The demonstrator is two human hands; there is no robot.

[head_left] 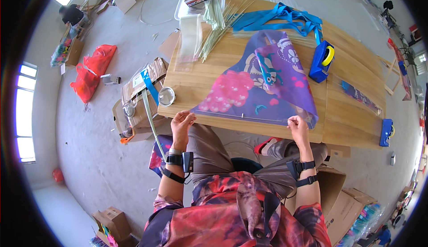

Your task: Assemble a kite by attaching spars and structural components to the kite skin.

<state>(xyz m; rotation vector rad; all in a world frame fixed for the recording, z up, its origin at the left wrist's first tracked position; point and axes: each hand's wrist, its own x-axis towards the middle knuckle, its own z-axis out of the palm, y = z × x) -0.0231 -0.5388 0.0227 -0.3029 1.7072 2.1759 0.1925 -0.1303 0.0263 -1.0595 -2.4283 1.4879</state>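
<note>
A triangular purple-blue printed fabric (272, 102) with pink spots and cartoon figures lies on the wooden table in front of me, its right side folded over. Along its near edge runs a thin pale rod (263, 119) with a small white piece near its middle. My left hand (179, 126) is closed in a pinch at the rod's left end, by the fabric's left corner. At the other end my right hand (299, 129) pinches too, thumb against forefinger, close to the fabric's right corner. Both hands are at the table's front edge.
Blue ribbons (285, 17), thin pale sticks (214, 17) and a blue tape dispenser (322, 62) lie beyond the fabric. A round clear container (166, 96) stands at the left edge. Another dispenser (386, 132) sits far right. Cardboard boxes (138, 95) stand beside the table.
</note>
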